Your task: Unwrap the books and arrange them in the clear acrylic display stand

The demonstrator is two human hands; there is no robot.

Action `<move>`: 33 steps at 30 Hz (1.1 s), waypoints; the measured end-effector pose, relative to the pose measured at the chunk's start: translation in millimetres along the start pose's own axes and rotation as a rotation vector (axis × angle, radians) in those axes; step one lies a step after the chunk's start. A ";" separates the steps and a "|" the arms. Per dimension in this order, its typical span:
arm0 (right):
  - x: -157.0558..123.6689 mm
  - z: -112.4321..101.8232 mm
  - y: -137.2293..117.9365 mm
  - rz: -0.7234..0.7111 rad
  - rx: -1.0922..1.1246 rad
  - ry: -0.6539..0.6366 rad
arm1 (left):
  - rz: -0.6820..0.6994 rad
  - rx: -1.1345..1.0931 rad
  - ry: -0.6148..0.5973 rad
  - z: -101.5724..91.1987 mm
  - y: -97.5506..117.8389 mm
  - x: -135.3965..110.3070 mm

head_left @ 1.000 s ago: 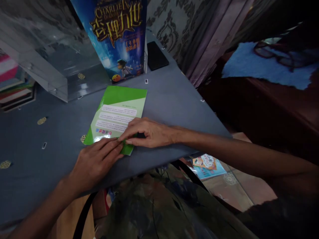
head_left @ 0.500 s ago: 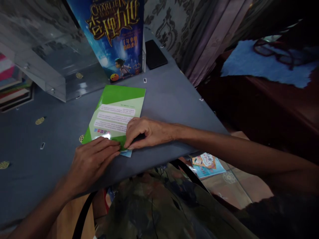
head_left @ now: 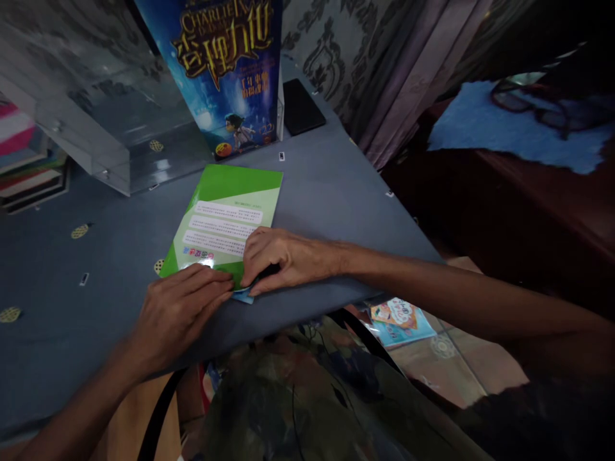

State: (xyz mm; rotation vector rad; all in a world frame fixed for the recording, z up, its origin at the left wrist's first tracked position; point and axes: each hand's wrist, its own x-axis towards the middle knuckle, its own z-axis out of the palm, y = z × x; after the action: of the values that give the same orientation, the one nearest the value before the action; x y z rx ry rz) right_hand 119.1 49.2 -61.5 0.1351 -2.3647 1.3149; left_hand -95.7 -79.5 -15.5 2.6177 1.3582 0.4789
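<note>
The right hand (head_left: 288,259) curls into a pinch on the near edge of a green booklet (head_left: 221,221) — a blue slip (head_left: 243,296) pokes out there — while the left hand (head_left: 177,314) presses flat beside it. Thin, light and bendy, the booklet lies near the desk's (head_left: 336,211) front edge — best gripped along that edge.

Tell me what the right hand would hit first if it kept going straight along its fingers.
The right hand would most likely meet the left hand first: its fingertips lie almost against the left fingertips, at the lower edge of the green booklet. Depth is hard to judge from this view.
</note>
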 end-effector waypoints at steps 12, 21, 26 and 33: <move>-6.3 4.3 -18.1 0.092 -0.177 -0.020 | -0.077 0.146 0.033 3.6 -22.6 -7.1; -19.6 33.4 -36.4 0.256 -0.399 0.287 | -0.184 0.228 0.206 25.9 -50.9 -14.3; -15.7 20.9 -27.7 0.242 -0.350 0.239 | -0.202 0.305 0.238 26.0 -27.9 -25.9; 11.1 -20.2 12.3 0.150 -0.290 0.180 | -0.228 0.479 0.268 35.3 -9.7 -24.4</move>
State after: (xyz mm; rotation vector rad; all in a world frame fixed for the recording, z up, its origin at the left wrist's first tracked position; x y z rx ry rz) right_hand 111.9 74.0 -57.4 -0.2408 -2.4141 0.9846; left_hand -104.0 -93.4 -56.3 2.7714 2.0548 0.5412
